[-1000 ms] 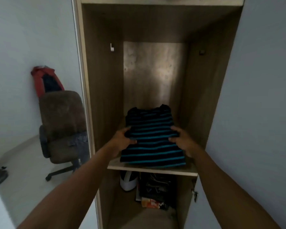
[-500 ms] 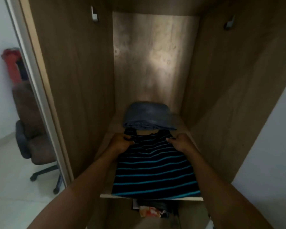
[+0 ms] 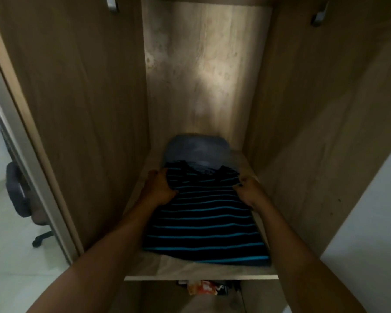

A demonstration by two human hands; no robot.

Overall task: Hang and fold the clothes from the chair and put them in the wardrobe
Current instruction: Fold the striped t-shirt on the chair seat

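A folded black shirt with blue stripes lies on the wardrobe shelf. My left hand grips its far left corner and my right hand grips its far right corner. Behind it, at the back of the shelf, rests a folded grey-blue garment, whose front edge the shirt's collar overlaps. The wardrobe's wooden side walls enclose the shelf on both sides.
An office chair stands on the pale floor at the left, outside the wardrobe frame. Two hooks sit high on the side walls. Below the shelf lie mixed items, one of them orange packaging.
The view has closed in on the shelf. The striped shirt has slid deeper into the wardrobe, both hands still on its far corners, and the grey-blue garment behind it has come into sight.
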